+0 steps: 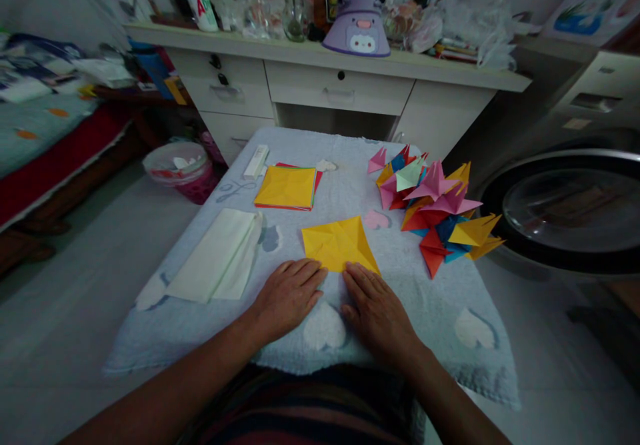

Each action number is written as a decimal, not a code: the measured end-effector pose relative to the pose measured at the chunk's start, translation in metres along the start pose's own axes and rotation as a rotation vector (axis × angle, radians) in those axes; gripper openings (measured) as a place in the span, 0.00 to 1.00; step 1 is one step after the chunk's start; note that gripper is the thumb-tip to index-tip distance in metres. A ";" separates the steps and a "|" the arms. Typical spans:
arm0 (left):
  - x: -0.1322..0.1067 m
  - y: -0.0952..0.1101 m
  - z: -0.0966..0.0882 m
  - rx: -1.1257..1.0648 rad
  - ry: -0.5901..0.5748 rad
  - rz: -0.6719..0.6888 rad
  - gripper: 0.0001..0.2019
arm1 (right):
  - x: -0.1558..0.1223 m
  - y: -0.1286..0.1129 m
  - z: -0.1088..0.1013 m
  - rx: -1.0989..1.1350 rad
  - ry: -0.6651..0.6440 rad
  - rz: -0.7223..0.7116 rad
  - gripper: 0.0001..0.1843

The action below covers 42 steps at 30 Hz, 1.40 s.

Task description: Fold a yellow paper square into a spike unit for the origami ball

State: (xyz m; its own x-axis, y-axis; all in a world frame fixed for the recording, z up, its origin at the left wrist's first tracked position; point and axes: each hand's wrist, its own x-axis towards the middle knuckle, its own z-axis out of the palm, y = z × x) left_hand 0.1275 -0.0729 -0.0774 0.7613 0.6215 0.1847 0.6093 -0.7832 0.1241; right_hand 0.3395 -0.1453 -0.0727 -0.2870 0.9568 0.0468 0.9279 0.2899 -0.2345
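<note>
A yellow sheet of origami paper lies in front of me on the cloth-covered table, with crease lines across it. My left hand rests palm down at its near left edge, fingertips on the paper, fingers stretched out. Flat on its near right edge lies my right hand, fingers extended and close together. The near edge is partly hidden under both hands. Farther back sits a stack of coloured paper squares, yellow on top. To the right is a heap of folded paper cranes in pink, yellow, red, blue and green.
A folded pale cloth lies at the left on the light-blue table cover. Behind the paper stack is a small white box. A waste bin stands left of the table, a washing machine right, and a cluttered desk behind.
</note>
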 end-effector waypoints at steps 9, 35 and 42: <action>-0.004 -0.005 0.000 -0.045 0.035 -0.009 0.16 | -0.017 0.023 0.001 -0.157 0.094 0.031 0.29; -0.009 -0.013 -0.001 -0.057 0.047 -0.024 0.15 | -0.051 0.053 -0.011 -0.363 0.154 0.079 0.30; -0.009 -0.013 -0.003 -0.080 0.010 -0.039 0.15 | -0.051 0.056 -0.011 -0.322 0.167 0.054 0.26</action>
State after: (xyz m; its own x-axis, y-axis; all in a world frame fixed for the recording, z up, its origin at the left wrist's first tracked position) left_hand 0.1124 -0.0688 -0.0777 0.7349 0.6515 0.1881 0.6182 -0.7577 0.2090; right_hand 0.4084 -0.1773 -0.0772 -0.2177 0.9539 0.2066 0.9756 0.2064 0.0753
